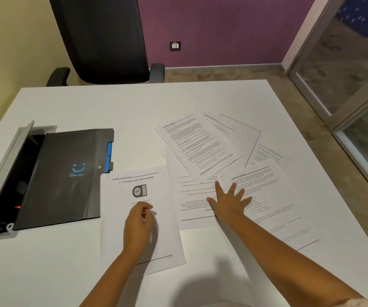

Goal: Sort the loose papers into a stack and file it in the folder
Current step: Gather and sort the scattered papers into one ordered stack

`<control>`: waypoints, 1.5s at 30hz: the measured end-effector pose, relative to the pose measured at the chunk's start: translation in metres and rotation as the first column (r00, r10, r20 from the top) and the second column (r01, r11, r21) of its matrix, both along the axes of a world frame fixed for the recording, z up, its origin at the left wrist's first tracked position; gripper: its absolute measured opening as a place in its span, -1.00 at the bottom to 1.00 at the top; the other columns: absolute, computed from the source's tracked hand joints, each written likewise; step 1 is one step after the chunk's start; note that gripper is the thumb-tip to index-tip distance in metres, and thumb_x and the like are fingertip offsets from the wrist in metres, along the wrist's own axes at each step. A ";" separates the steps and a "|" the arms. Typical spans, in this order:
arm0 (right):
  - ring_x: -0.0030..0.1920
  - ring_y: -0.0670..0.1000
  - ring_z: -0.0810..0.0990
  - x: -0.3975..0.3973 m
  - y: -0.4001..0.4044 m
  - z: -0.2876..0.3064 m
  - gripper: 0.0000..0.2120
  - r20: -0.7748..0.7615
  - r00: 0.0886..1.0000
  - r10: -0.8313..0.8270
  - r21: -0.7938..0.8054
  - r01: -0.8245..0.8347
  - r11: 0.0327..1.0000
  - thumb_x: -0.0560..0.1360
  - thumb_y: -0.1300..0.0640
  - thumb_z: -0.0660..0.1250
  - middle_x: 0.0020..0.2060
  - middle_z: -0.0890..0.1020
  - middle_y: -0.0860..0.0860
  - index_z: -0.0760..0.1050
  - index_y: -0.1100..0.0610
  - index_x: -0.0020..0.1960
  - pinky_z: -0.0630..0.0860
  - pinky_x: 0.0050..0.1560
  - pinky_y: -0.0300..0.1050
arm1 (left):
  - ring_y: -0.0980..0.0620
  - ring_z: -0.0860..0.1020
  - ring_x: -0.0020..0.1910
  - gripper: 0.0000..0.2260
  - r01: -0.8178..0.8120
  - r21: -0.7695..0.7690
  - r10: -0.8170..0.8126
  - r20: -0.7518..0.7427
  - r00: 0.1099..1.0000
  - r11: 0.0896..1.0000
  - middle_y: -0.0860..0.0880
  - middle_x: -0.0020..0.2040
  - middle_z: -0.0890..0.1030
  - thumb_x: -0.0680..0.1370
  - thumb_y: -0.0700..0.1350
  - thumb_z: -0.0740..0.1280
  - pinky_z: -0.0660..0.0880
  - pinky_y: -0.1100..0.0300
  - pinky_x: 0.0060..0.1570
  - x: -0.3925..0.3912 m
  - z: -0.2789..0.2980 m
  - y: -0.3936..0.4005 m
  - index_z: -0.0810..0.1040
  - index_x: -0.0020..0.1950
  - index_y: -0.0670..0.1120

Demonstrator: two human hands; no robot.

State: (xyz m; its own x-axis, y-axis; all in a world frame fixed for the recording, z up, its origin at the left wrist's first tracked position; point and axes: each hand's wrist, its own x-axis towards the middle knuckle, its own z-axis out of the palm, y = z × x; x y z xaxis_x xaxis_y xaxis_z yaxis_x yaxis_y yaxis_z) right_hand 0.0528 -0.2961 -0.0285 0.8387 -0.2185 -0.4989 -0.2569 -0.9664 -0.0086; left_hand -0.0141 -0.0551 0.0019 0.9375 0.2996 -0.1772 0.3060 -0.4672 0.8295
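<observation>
Right hand (228, 201), fingers spread flat, presses loose papers (203, 147) fanned at 2 o'clock. Left hand (139, 224), loosely curled, grasping nothing, rests on awards sheet (134, 187) overlapping black folder (67, 173) at 9 o'clock.

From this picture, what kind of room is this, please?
Probably an office or a small meeting room: a white table with printed papers and a black folder, and a black office chair behind it.

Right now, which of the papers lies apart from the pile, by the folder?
The sheet headed "2.7 Awards and Achievements", under the left hand. It lies beside the folder; the others overlap in a pile further right.
</observation>
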 end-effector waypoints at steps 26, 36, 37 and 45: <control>0.46 0.25 0.11 0.002 -0.013 0.016 -0.32 0.023 0.982 0.187 -0.074 -0.185 0.980 0.54 -0.31 -0.02 0.54 -0.04 0.16 -0.10 -0.02 0.53 0.18 0.37 0.26 | 0.12 0.57 -0.25 -0.82 0.083 -0.064 -0.091 -0.134 0.987 0.995 0.00 -0.17 0.64 0.52 -0.30 0.20 0.44 0.26 -0.30 -0.006 -0.016 -0.005 0.51 -0.18 -0.08; 0.50 0.18 0.08 0.014 -0.007 0.016 -0.32 -0.012 0.998 0.069 -0.020 -0.069 0.997 0.54 -0.27 -0.03 0.55 -0.01 0.04 -0.04 0.07 0.53 0.14 0.35 0.35 | -0.02 0.53 -0.32 -0.79 0.039 -0.049 -0.046 -0.151 0.987 0.998 -0.06 -0.14 0.65 0.52 -0.31 0.20 0.47 0.13 -0.25 -0.001 -0.026 0.005 0.49 -0.22 -0.05; 0.50 0.16 0.07 0.016 -0.006 0.018 -0.32 -0.021 0.998 0.051 -0.001 -0.051 0.999 0.55 -0.26 -0.03 0.54 0.00 0.02 -0.02 0.09 0.53 0.13 0.35 0.35 | -0.02 0.53 -0.33 -0.78 0.030 -0.055 -0.038 -0.150 0.988 0.998 -0.06 -0.14 0.65 0.52 -0.31 0.20 0.48 0.12 -0.25 -0.001 -0.025 0.006 0.49 -0.22 -0.04; 0.38 0.13 0.32 0.021 0.022 0.064 -0.43 0.152 0.959 -0.240 0.516 0.130 0.847 0.59 -0.10 0.10 0.49 0.18 0.10 0.22 0.27 0.43 0.34 0.36 0.04 | -0.06 0.57 -0.26 -0.94 0.072 -0.253 -0.129 -0.216 0.968 0.965 -0.04 -0.21 0.58 0.51 -0.19 0.31 0.51 0.14 -0.40 0.004 -0.017 -0.003 0.50 -0.12 -0.04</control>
State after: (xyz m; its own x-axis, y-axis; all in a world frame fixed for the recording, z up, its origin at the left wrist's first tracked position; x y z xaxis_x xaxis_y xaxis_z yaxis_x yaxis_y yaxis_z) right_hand 0.0740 -0.2738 0.0352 0.9019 -0.1493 -0.4054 -0.3695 -0.7529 -0.5447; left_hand -0.0096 -0.0584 -0.0154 0.8861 0.1271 -0.4457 0.4626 -0.2998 0.8343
